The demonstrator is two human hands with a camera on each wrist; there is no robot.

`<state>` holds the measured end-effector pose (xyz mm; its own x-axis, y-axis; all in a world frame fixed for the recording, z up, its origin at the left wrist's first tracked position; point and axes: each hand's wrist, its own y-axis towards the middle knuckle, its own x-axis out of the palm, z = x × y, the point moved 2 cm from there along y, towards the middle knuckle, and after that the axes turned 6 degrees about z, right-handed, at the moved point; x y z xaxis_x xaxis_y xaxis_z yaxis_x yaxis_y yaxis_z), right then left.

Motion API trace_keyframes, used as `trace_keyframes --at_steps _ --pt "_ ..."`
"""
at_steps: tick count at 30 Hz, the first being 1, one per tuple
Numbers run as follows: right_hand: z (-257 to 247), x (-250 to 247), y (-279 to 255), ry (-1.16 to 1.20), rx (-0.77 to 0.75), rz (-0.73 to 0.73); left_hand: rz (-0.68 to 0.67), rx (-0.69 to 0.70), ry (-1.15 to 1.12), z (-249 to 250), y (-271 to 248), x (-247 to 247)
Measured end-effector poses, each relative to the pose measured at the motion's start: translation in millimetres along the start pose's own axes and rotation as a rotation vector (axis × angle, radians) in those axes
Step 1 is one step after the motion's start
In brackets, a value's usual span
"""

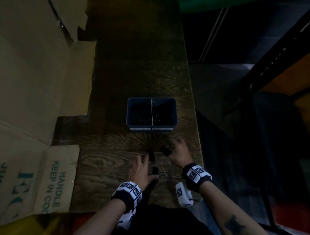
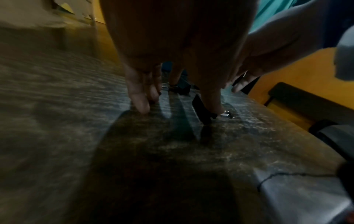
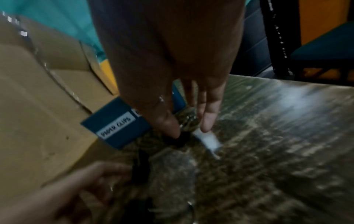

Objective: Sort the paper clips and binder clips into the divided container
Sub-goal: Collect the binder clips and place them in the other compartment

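Note:
The blue divided container (image 1: 131, 109) stands mid-table, with binder clips (image 1: 157, 115) in its right compartment. Its front label (image 3: 116, 126) reads paper clips. Loose black binder clips lie in front of it. My left hand (image 1: 146, 159) reaches down with straight fingers (image 2: 140, 104) touching the table, and its thumb rests against a black binder clip (image 2: 203, 112). Another clip (image 1: 151, 155) lies by its fingertips. My right hand (image 1: 173, 149) hovers over a small cluster of clips (image 1: 167, 150). Its thumb touches a black clip (image 3: 181, 139), with its straight fingers (image 3: 207, 121) apart from the thumb.
Flattened cardboard boxes (image 1: 29, 89) cover the table's left side. The wooden table's (image 1: 137, 63) right edge runs close to the container and my right hand. A pale blurred streak (image 3: 207, 140) lies on the table under my right fingers. A dark shelf frame (image 1: 275, 63) stands at the right.

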<state>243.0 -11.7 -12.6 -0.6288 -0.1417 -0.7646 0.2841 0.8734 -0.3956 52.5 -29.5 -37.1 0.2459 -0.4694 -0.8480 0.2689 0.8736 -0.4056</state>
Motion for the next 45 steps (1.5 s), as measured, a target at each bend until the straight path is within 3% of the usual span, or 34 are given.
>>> trace_keyframes --at_steps 3,6,9,14,23,29,34,38,42,45 --pt "1 18 -4 -0.209 -0.146 -0.182 0.016 0.041 0.012 4 6 0" --pt "4 22 -7 -0.308 -0.243 -0.195 -0.010 0.078 -0.061 4 14 -4" --pt "12 18 -6 -0.260 -0.287 -0.149 -0.013 0.114 -0.133 0 17 -12" --pt "21 11 -7 -0.289 -0.290 -0.047 -0.006 0.083 -0.169 -9 17 -18" --pt "6 23 -18 -0.329 -0.165 -0.070 0.027 -0.072 -0.042 9 24 -23" --pt "-4 36 -24 -0.350 -0.157 -0.061 0.004 0.072 0.131 23 29 -30" --pt "-5 39 -23 -0.229 -0.144 -0.046 -0.111 0.240 0.281 35 37 -37" --pt "-10 14 -18 0.022 -0.056 0.094 -0.124 0.195 0.300 34 36 -36" --pt "-39 -36 -3 0.309 -0.153 0.309 -0.130 0.156 0.225 35 35 -38" --pt "-65 -72 18 0.409 -0.220 0.391 -0.126 0.134 0.106 34 33 -40"
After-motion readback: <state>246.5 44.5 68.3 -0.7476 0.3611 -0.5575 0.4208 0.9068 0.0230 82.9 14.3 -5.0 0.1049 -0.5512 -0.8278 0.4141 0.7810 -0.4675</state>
